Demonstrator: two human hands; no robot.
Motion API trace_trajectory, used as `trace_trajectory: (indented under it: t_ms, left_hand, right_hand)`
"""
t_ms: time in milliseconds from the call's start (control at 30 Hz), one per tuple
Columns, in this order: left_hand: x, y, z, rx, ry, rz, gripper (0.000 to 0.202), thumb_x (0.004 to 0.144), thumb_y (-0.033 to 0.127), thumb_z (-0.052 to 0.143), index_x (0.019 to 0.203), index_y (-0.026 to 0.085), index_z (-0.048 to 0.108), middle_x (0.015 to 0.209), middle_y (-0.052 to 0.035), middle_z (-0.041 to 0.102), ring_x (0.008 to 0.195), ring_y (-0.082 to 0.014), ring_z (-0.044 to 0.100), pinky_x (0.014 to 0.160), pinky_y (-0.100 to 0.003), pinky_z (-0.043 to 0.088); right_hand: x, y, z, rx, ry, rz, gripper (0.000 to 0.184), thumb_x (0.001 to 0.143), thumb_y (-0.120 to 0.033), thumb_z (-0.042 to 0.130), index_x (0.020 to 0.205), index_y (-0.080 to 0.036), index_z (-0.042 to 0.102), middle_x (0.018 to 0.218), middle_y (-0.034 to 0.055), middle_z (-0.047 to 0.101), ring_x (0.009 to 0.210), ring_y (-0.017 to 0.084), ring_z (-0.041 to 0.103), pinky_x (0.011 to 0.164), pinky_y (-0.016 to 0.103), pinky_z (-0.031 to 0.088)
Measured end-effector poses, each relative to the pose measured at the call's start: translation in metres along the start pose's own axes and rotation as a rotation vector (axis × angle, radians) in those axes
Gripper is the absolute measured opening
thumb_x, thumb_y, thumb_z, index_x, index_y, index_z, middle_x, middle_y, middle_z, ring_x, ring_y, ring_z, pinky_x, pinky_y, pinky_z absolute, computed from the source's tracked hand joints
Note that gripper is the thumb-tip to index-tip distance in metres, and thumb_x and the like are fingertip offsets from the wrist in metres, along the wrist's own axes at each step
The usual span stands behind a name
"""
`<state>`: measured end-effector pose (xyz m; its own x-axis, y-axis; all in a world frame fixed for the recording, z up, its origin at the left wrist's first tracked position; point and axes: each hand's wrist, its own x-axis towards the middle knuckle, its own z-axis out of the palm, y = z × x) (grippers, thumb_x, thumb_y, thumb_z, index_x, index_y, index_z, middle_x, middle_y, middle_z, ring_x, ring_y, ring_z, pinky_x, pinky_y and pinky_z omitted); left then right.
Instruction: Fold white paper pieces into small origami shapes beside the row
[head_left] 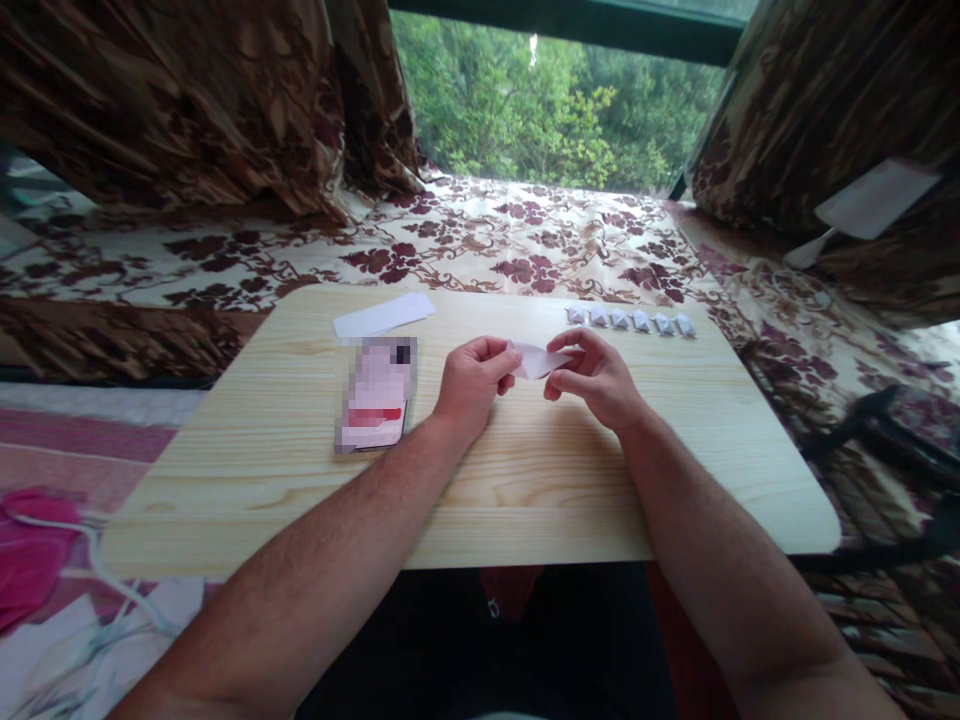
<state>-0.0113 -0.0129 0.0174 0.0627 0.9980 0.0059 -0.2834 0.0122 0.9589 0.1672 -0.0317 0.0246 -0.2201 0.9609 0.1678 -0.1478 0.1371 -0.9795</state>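
Above the middle of the wooden table I hold a small folded piece of white paper [534, 361]. My left hand [474, 380] is closed, pinching the paper's left end between thumb and fingers. My right hand [595, 375] is at its right end, with curled fingers around the edge and the thumb below. The fingers partly cover both ends of the paper. Several small folded paper pieces [619, 320] stand in a row beyond my right hand. To the left, flat white paper strips [383, 315] lie near the table's far edge.
A phone [379, 395], partly pixelated, lies left of my left hand on the light wooden table [300, 500]. Behind the table is a ledge with floral cloth [517, 235] below a window. White cables [112, 580] lie at lower left, and a dark chair [892, 430] stands at right.
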Motion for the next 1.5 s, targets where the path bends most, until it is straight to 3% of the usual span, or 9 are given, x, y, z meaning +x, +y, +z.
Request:
trace_trajectory:
  t_ms: [133, 367, 667, 867, 1500]
  left_hand:
    - [0.001, 0.0, 0.0, -0.007, 0.08, 0.03, 0.024, 0.064, 0.028, 0.077, 0.072, 0.016, 0.057, 0.059, 0.004, 0.056, 0.047, -0.0083, 0.054, 0.042, -0.02, 0.036]
    - [0.002, -0.002, 0.002, 0.031, 0.095, 0.018, 0.026, 0.065, 0.029, 0.076, 0.076, 0.017, 0.056, 0.062, 0.0038, 0.059, 0.05, -0.0108, 0.06, 0.041, -0.02, 0.037]
    - [-0.001, -0.006, 0.003, 0.162, 0.002, 0.062, 0.023, 0.07, 0.033, 0.075, 0.076, 0.016, 0.061, 0.063, 0.0008, 0.062, 0.054, -0.012, 0.061, 0.045, -0.021, 0.041]
    - [-0.002, -0.008, 0.001, 0.24, -0.082, 0.047, 0.028, 0.076, 0.041, 0.071, 0.067, 0.015, 0.061, 0.056, -0.0005, 0.06, 0.048, -0.0087, 0.048, 0.047, -0.022, 0.036]
    - [-0.001, -0.012, -0.001, 0.255, -0.115, 0.023, 0.033, 0.076, 0.046, 0.072, 0.067, 0.015, 0.064, 0.055, -0.0024, 0.06, 0.047, -0.0091, 0.047, 0.048, -0.023, 0.034]
  right_hand:
    - [0.002, 0.001, 0.002, -0.006, 0.125, 0.01, 0.039, 0.07, -0.029, 0.079, 0.098, -0.022, 0.053, 0.078, 0.0, 0.075, 0.056, 0.015, 0.069, 0.052, 0.025, 0.052]
    - [0.003, 0.005, 0.005, -0.121, 0.197, -0.001, 0.026, 0.073, -0.036, 0.079, 0.078, -0.016, 0.064, 0.069, 0.0031, 0.072, 0.058, 0.015, 0.068, 0.052, 0.024, 0.051]
    - [0.006, 0.01, 0.002, -0.216, 0.241, -0.034, 0.025, 0.073, -0.039, 0.078, 0.072, -0.017, 0.066, 0.066, 0.0019, 0.07, 0.057, 0.013, 0.062, 0.053, 0.025, 0.051]
    - [0.006, 0.011, 0.002, -0.234, 0.243, -0.039, 0.025, 0.076, -0.037, 0.075, 0.068, -0.017, 0.063, 0.066, 0.0024, 0.071, 0.055, 0.011, 0.06, 0.054, 0.024, 0.051]
    - [0.006, 0.007, 0.01, -0.195, 0.362, -0.038, 0.025, 0.074, -0.037, 0.077, 0.07, -0.017, 0.061, 0.06, 0.0018, 0.07, 0.051, 0.013, 0.065, 0.048, 0.023, 0.052]
